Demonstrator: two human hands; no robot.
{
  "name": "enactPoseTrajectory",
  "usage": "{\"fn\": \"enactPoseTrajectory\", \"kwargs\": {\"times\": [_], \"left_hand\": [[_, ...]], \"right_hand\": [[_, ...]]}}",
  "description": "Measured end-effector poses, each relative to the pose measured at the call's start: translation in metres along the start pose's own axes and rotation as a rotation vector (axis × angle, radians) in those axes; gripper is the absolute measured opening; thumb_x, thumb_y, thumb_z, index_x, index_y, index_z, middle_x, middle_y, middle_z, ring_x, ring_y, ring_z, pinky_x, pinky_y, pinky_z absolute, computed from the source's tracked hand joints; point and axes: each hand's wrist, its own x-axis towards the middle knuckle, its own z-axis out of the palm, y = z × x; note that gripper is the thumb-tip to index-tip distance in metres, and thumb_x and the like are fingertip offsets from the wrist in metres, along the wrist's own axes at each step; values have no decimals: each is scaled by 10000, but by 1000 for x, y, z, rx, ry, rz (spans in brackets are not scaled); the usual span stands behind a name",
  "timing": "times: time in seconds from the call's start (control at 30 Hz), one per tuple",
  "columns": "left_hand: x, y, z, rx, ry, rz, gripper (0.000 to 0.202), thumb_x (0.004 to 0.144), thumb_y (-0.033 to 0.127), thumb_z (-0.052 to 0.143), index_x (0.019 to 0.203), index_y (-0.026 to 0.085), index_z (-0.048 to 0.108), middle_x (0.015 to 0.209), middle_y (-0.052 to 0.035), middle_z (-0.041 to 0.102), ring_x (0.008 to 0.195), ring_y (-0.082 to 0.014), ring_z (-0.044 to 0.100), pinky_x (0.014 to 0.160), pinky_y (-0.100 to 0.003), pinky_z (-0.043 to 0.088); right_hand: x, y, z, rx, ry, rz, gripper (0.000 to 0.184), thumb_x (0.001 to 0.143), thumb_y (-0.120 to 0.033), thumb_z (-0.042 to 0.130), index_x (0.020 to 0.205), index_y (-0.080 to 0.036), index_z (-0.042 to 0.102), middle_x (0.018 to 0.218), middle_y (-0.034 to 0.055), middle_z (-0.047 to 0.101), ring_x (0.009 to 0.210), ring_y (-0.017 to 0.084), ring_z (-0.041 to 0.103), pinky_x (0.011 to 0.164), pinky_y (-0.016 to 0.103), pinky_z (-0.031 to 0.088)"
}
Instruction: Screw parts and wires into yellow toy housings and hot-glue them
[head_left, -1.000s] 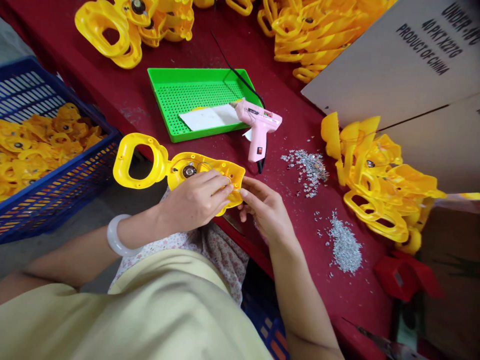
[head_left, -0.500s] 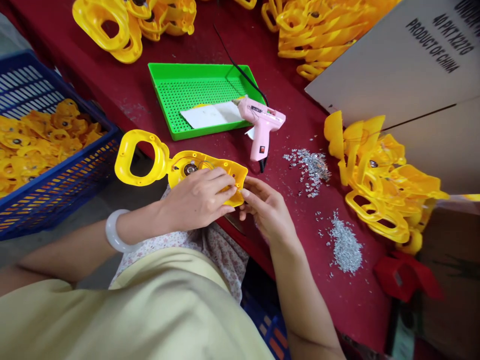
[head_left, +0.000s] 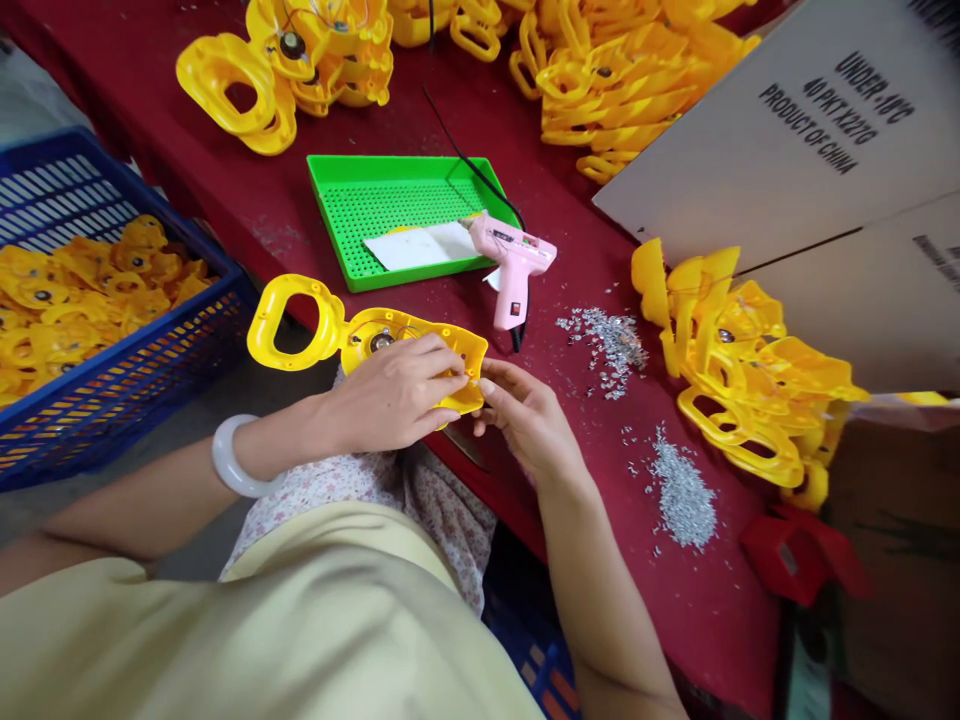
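My left hand (head_left: 394, 393), with a white bangle on its wrist, lies over a yellow plastic housing (head_left: 409, 340) and holds it. This open shell has a loop handle (head_left: 289, 323) at one end, and a round metal part (head_left: 381, 342) and thin wires sit inside it. The fingertips of my right hand (head_left: 529, 420) pinch the shell's near edge. Whatever they touch there is too small to tell. A pink hot glue gun (head_left: 514, 265) lies on the bench just beyond the shell, with its black cord running away behind it.
A green perforated tray (head_left: 352, 215) holds a white sheet. Two piles of silver bits (head_left: 681, 490) lie on the dark red bench (head_left: 697, 620). Heaps of yellow parts (head_left: 739, 370) lie right and far. A blue basket (head_left: 150, 360) of yellow parts stands left. Cardboard (head_left: 780, 130) and a red object (head_left: 795, 555) lie right.
My view has shifted a little, so everything sits slightly differently in the frame. Both hands keep about the same hold on the yellow housing.
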Motion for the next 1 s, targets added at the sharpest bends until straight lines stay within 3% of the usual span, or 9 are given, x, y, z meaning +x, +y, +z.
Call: {"fn": "enactPoseTrajectory", "kwargs": {"times": [0.2,0.57,0.73,0.83,1.0], "left_hand": [[1,0,2,-21,34,-6,208,930,261,547,1046,114,639,1100,-109,672,1045,-242,568,939,-402,490],[4,-2,4,-4,17,4,234,931,287,542,1053,113,638,1088,-108,672,1046,-248,569,936,-410,499],[-1,-1,-2,173,94,-3,231,934,278,527,1042,122,659,1118,-128,648,1085,-256,574,949,-411,490],[-9,-7,-6,276,160,-61,281,899,365,579,1055,150,671,1161,-150,631,1147,-323,527,936,-504,463],[-23,-22,-10,285,211,-163,689,791,660,604,1219,120,610,1295,-231,534,1264,-403,436,1007,-593,390]], "right_hand": [[1,2,-1,36,-6,9,385,764,-414,735,1091,-221,676,968,37,693,647,97,605,533,250,551],[6,5,-2,-10,19,-21,390,739,-398,761,1060,-186,694,921,36,708,609,96,606,486,230,533],[3,8,-1,10,77,-38,398,761,-441,731,1047,-170,670,858,29,697,629,109,627,510,245,550],[0,9,-2,3,122,-57,406,778,-458,708,1050,-161,663,866,36,691,648,115,633,513,244,539],[-9,14,-9,-8,171,-65,367,796,-429,692,1049,-164,664,950,71,706,665,112,628,529,249,526]]}}
